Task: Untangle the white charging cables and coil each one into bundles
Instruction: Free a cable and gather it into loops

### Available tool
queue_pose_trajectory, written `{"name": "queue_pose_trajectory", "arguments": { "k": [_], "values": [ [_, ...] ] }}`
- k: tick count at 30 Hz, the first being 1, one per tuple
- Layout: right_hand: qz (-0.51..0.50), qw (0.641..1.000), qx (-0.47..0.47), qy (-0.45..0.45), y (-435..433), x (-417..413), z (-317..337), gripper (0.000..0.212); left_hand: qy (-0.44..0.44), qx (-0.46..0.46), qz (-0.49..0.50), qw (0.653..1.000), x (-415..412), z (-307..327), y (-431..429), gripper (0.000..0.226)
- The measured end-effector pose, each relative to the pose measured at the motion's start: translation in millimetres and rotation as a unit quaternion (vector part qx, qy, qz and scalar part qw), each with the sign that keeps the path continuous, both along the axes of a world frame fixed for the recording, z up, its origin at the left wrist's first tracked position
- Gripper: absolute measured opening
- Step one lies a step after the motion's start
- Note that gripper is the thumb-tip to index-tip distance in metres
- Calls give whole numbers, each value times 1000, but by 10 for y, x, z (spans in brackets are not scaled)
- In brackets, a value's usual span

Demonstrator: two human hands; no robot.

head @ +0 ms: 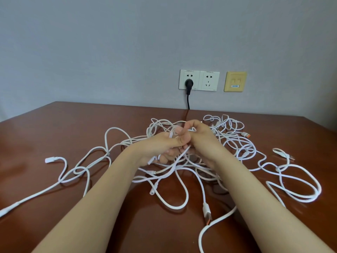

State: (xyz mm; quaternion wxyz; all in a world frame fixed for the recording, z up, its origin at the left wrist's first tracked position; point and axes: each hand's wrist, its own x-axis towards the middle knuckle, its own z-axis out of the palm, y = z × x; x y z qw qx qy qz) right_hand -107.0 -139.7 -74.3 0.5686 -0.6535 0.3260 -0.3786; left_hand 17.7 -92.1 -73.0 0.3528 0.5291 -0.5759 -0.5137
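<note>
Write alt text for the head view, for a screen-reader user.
A person's left hand and right hand grip strands at the middle of a tangle of white charging cables sprawled over a brown table. On the grey wall behind are wall sockets, one holding a black plug.

White charging cables — tangled, loose loops sprawled across table; orange-tipped plugs at ends; none coiled.

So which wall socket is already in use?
The left white socket, with the black plug in it; the right white socket is free.
</note>
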Motion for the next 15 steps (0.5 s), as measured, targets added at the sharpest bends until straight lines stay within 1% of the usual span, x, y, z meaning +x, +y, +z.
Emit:
{"name": "queue_pose_trajectory", "arguments": {
  "k": [2, 3, 5, 6, 8, 10, 11, 13, 15],
  "values": [
    [17, 991, 104, -76, -1, 1, 39, 21, 26, -11, 5, 1000, 1, 6, 2, 40],
    [29, 984, 140, -108, -5, -7, 57, 21, 29, -22, 17, 999, 1, 8, 0, 39],
    [56, 975, 168, -131, -28, -32, 73, 18, 31, -46, 42, 998, 7, 6, -13, 35],
    [67, 977, 161, -119, -44, -50, 74, 14, 39, -56, 59, 996, 21, 7, -23, 38],
    [71, 988, 123, -52, -74, -96, 56, 9, 66, -68, 109, 990, 79, 6, -54, 47],
    [63, 994, 85, 26, -89, -134, 31, 8, 99, -67, 171, 978, 150, 4, -86, 47],
    [60, 995, 72, 44, -89, -143, 19, 9, 104, -68, 193, 973, 179, -2, -98, 47],
    [43, 997, 41, 46, -92, -144, 4, 12, 95, -71, 213, 970, 210, -29, -121, 47],
    [5, 1000, 6, 28, -95, -128, 4, 16, 71, -70, 214, 972, 209, -58, -137, 46]
  ]
}}
